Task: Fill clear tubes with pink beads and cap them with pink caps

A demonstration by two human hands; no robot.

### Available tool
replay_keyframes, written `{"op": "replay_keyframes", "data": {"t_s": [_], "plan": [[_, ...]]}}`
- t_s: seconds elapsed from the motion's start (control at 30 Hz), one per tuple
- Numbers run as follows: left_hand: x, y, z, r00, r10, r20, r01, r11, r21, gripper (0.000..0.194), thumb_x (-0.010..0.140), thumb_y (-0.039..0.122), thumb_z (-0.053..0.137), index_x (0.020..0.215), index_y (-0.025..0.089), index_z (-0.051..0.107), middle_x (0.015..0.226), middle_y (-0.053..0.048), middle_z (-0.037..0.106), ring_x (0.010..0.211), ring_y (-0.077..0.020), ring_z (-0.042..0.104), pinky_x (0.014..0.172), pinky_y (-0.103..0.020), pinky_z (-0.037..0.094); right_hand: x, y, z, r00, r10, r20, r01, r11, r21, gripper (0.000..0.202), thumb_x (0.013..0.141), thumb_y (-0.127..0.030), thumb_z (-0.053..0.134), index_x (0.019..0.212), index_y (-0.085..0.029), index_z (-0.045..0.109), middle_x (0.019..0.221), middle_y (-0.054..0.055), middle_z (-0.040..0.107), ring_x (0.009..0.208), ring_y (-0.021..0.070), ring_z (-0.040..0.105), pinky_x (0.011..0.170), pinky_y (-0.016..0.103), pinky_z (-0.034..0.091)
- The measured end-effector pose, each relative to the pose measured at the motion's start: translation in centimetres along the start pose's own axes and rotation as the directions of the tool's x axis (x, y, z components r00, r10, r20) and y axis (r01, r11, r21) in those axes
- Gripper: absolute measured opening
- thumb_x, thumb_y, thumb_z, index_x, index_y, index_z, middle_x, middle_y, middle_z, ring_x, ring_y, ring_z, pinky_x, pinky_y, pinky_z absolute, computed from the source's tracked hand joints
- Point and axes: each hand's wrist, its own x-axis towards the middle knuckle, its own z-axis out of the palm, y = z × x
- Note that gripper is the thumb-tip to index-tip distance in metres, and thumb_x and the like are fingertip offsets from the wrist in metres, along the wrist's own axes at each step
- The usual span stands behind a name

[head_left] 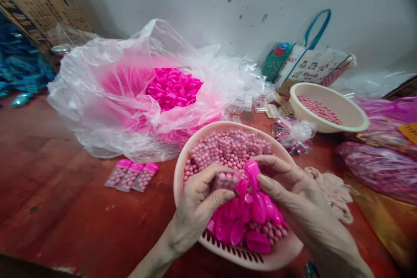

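The left hand grips a small clear plastic container filled with pink beads between thumb and fingers, while the right hand pinches a glossy hot-pink plastic piece just to its right. Both are above a round pale-pink plastic basket, where more hot-pink pieces lie at the near side and loose beads at the far side. Three filled, pink-capped clear containers lie side by side on the red table, left of the basket. Beyond them, a translucent plastic bag holds many hot-pink pieces.

Your red table carries three pink-capped bead cases, an open plastic bag, a pink basket and a cream bowl.
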Motion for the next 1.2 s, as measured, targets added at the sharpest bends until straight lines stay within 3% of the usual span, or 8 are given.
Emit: {"op": "replay_keyframes", "data": {"t_s": [0.17,0.37,0.43,0.57,0.67,0.73,1.0,1.2], "plan": [[-0.1,-0.1,-0.1,0.999,-0.034,-0.017,0.033,0.995,-0.096,0.021,0.081,0.019,0.063,0.101,0.023,0.063,0.088,0.002,0.061,0.084,-0.0113,0.058,0.08,-0.021,0.046,0.1,0.1,1.3,0.968,-0.248,0.034,0.243,0.893,-0.378,0.024,0.084,-0.025,0.06,0.106,-0.033,0.066,0.104,-0.002,0.067,0.093,0.0115,0.062,0.081,0.019,0.05],[-0.1,0.1,-0.1,0.996,-0.082,-0.022,0.076,0.978,-0.193,0.022,0.079,0.016,0.066,0.099,0.022,0.066,0.087,0.002,0.064,0.084,-0.0099,0.059,0.078,-0.017,0.047,0.3,1.4,1.5,0.968,-0.251,0.014,0.233,0.878,-0.418,0.032,0.086,-0.026,0.057,0.116,-0.037,0.06,0.107,-0.003,0.068,0.093,0.0144,0.064,0.078,0.024,0.054],[-0.1,0.0,-0.1,0.993,-0.113,-0.014,0.106,0.961,-0.256,0.021,0.078,0.017,0.066,0.099,0.021,0.066,0.086,0.001,0.064,0.08,-0.0103,0.06,0.074,-0.019,0.05,0.7,1.9,1.0,0.915,-0.403,0.026,0.356,0.773,-0.525,0.035,0.086,-0.022,0.056,0.118,-0.034,0.059,0.108,0.0,0.066,0.096,0.0163,0.063,0.078,0.027,0.054],[-0.2,0.0,-0.1,0.985,-0.173,0.0,0.16,0.914,-0.373,0.025,0.077,0.018,0.066,0.102,0.02,0.066,0.082,-0.001,0.063,0.075,-0.0113,0.06,0.066,-0.02,0.052,0.9,2.2,0.3,0.746,-0.608,0.272,0.596,0.427,-0.68,0.047,0.085,-0.009,0.05,0.127,-0.031,0.052,0.106,0.004,0.064,0.097,0.0159,0.061,0.082,0.027,0.053],[-0.2,0.1,-0.1,0.98,-0.2,0.017,0.19,0.902,-0.387,0.022,0.077,0.018,0.066,0.1,0.018,0.066,0.081,-0.001,0.063,0.072,-0.0107,0.059,0.06,-0.018,0.05,0.2,1.6,0.5,0.684,-0.637,0.356,0.589,0.195,-0.784,0.056,0.083,-0.003,0.05,0.134,-0.027,0.045,0.112,0.007,0.063,0.104,0.0188,0.058,0.092,0.034,0.049],[-0.1,0.1,-0.1,0.977,-0.21,0.032,0.206,0.904,-0.375,0.019,0.078,0.019,0.066,0.097,0.017,0.066,0.079,-0.001,0.061,0.066,-0.0093,0.058,0.057,-0.017,0.048,-0.4,1.1,0.7,0.669,-0.631,0.392,0.591,0.132,-0.796,0.056,0.083,-0.004,0.049,0.135,-0.025,0.043,0.115,0.008,0.062,0.107,0.0217,0.056,0.095,0.037,0.046],[-0.2,0.1,-0.3,0.984,-0.173,0.036,0.175,0.931,-0.319,0.015,0.078,0.021,0.065,0.093,0.015,0.065,0.072,0.001,0.059,0.062,-0.0094,0.055,0.059,-0.019,0.045,-1.2,0.5,0.0,0.698,-0.534,0.477,0.677,0.277,-0.682,0.057,0.081,-0.002,0.051,0.132,-0.024,0.047,0.122,0.007,0.059,0.11,0.0201,0.056,0.091,0.03,0.049],[-0.2,0.0,-0.4,0.984,-0.179,0.013,0.178,0.964,-0.198,0.018,0.077,0.024,0.066,0.092,0.016,0.066,0.074,0.001,0.058,0.058,-0.008,0.05,0.053,-0.018,0.043,0.0,0.2,1.1,0.817,-0.538,0.205,0.545,0.607,-0.578,0.029,0.079,-0.008,0.061,0.098,-0.029,0.067,0.09,0.0,0.067,0.085,0.0127,0.064,0.075,0.021,0.053]]}}
